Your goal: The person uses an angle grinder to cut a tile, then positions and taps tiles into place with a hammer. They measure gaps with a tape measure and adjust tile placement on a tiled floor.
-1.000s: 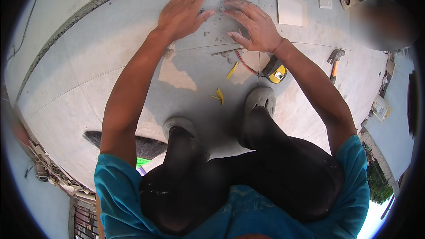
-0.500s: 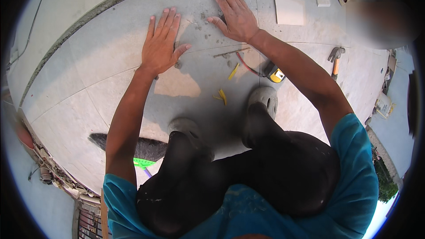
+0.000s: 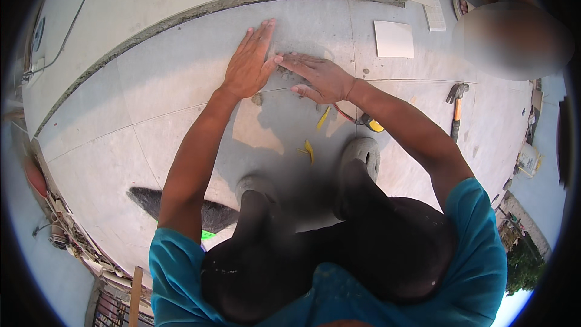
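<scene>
On the grey floor tiles (image 3: 200, 127), my left hand (image 3: 247, 65) lies with its fingers stretched out, pointing away from me. My right hand (image 3: 321, 79) is laid palm down and turned sideways, its fingertips pointing left and meeting the left thumb. Neither hand holds anything. Small grey mortar crumbs (image 3: 284, 71) show between the two hands, partly hidden by the right fingers. A larger grey lump (image 3: 258, 99) rests just below my left palm. Near my right wrist is a yellow and black tape measure (image 3: 375, 125), partly covered by my forearm.
Two yellow strips (image 3: 323, 118) lie ahead of my shoes. A claw hammer (image 3: 457, 110) is at the right, and a square white tile piece (image 3: 393, 39) lies beyond. Dark broom bristles (image 3: 147, 198) stick out by my left arm. A person (image 3: 517, 42) is at the far right.
My right hand has swept toward me and left, turning sideways until it meets the left hand. My left hand has shifted right. The crumbs are now gathered closer between them.
</scene>
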`<action>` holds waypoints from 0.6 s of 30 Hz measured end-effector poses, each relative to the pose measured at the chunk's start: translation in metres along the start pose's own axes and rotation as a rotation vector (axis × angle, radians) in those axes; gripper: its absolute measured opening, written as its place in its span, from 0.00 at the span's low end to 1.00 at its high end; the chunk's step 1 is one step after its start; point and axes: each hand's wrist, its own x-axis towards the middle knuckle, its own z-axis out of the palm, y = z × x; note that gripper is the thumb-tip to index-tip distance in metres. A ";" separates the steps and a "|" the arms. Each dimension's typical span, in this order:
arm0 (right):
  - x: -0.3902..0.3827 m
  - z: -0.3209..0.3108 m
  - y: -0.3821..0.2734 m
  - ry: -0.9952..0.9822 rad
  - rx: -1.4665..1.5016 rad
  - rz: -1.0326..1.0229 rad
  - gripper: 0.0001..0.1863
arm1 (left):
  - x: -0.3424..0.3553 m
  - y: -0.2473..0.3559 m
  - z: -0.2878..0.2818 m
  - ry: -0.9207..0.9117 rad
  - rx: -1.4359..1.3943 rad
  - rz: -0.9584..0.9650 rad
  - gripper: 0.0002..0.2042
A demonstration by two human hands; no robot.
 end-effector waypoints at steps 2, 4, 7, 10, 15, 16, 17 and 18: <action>0.006 -0.021 0.005 0.038 -0.071 -0.059 0.36 | -0.009 -0.015 -0.007 0.062 0.283 0.007 0.37; 0.017 -0.026 0.028 0.222 -0.250 0.026 0.36 | -0.013 -0.009 -0.001 0.027 0.420 0.090 0.36; 0.021 -0.011 0.043 0.248 -0.377 0.083 0.36 | -0.032 0.018 0.011 -0.174 0.351 0.260 0.35; 0.002 0.001 0.019 -0.005 -0.180 0.013 0.34 | -0.062 0.042 0.015 -0.303 0.084 0.297 0.32; -0.073 -0.036 -0.025 0.152 0.015 0.307 0.30 | -0.092 0.043 0.003 -0.058 -0.116 0.102 0.20; -0.093 -0.044 -0.028 0.284 -0.135 0.428 0.34 | -0.093 0.044 -0.001 -0.035 -0.119 0.022 0.18; -0.108 -0.047 -0.030 0.422 -0.281 0.535 0.38 | -0.094 0.044 -0.007 -0.006 -0.112 -0.063 0.16; -0.125 -0.048 -0.036 0.367 -0.312 0.611 0.41 | -0.095 0.045 -0.010 0.022 -0.111 -0.142 0.15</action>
